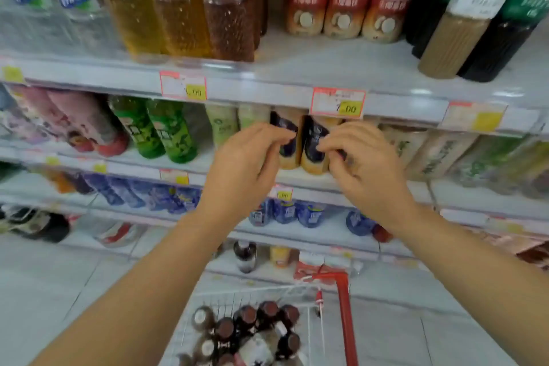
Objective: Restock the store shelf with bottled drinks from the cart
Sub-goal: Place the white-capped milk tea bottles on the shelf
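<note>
I'm pinching the left bottle [287,154] with my left hand [246,163] and the right bottle [312,157] with my right hand [365,169], fingers narrowly curled, on the middle shelf [303,179]. Pushing unevenly, I'm probably risking toppling neighbours.

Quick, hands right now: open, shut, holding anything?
Left hand: curled fingertips on the left dark-labelled bottle; grip cannot be told.
Right hand: curled fingertips on the right dark-labelled bottle; grip cannot be told.
</note>
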A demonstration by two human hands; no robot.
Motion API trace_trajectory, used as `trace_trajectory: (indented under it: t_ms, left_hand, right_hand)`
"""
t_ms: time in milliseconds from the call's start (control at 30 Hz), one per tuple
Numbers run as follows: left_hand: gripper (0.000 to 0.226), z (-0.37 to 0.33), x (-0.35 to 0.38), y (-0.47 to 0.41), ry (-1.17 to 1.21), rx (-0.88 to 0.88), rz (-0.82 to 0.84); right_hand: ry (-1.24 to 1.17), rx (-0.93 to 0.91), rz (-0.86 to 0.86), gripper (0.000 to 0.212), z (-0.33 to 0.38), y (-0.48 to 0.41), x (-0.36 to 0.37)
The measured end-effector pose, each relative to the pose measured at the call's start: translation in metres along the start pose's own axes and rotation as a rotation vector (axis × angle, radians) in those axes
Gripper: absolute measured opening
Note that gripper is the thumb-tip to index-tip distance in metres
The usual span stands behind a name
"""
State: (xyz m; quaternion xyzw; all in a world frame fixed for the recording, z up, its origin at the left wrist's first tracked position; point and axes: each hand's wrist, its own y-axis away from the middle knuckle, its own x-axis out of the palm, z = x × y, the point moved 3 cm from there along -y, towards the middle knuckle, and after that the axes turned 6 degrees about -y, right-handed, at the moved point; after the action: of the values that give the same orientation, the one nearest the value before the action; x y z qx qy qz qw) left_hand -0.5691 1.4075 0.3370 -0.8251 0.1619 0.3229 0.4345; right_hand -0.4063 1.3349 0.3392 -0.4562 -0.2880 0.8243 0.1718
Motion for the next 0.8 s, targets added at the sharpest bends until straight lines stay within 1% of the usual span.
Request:
trace_trajectory:
  t_ms: [67,167,233,300,367,433,467,500,533,567,633,667,700,767,800]
  left_hand:
    - [0.025,0.023,0.014,0.062,0.015,-0.125,0.044]
    - [0.022,0.060,0.042,0.157,0.065,-0.429,0.163]
    - [0.022,0.083,0.062,0.219,0.088,-0.662,0.307]
    - [0.025,0.098,0.079,0.278,0.064,-0.853,0.480]
    - [0.026,0.108,0.093,0.325,0.033,-0.947,0.616]
    - [0.027,0.113,0.107,0.363,0.019,-0.974,0.728]
    - [0.028,0.115,0.113,0.377,0.022,-0.984,0.770]
    - [0.029,0.117,0.121,0.389,0.031,-0.984,0.803]
    - [0.030,0.119,0.130,0.398,0.045,-0.968,0.819]
    - [0.030,0.120,0.140,0.406,0.071,-0.950,0.830]
    - [0.030,0.119,0.161,0.416,0.115,-0.920,0.849]
    - [0.033,0.119,0.172,0.421,0.124,-0.905,0.869]
    - [0.037,0.117,0.181,0.423,0.116,-0.886,0.887]
    - [0.049,0.116,0.195,0.428,0.068,-0.831,0.917]
    - [0.056,0.117,0.200,0.429,0.040,-0.805,0.929]
  right_hand:
    - [-0.083,0.083,0.111,0.018,0.000,0.046,0.045]
    - [-0.194,0.328,0.356,0.018,-0.006,0.119,0.115]
    - [-0.248,0.526,0.536,0.018,-0.010,0.167,0.155]
    - [-0.291,0.771,0.687,0.018,-0.014,0.216,0.185]
    - [-0.290,0.978,0.829,0.020,-0.020,0.265,0.211]
    - [-0.276,1.150,0.952,0.024,-0.022,0.305,0.231]
    - [-0.285,1.248,0.981,0.023,-0.024,0.322,0.239]
    - [-0.306,1.362,0.980,0.015,-0.024,0.337,0.245]
    - [-0.325,1.485,0.944,0.007,-0.025,0.351,0.251]
    - [-0.330,1.613,0.887,0.007,-0.027,0.366,0.255]
    - [-0.382,1.923,0.754,0.017,-0.026,0.398,0.263]
    - [-0.447,2.069,0.697,0.024,-0.024,0.415,0.269]
    - [-0.527,2.180,0.667,0.025,-0.019,0.426,0.275]
    - [-0.659,2.322,0.620,0.024,-0.009,0.442,0.288]
    - [-0.703,2.380,0.548,0.027,-0.005,0.447,0.294]
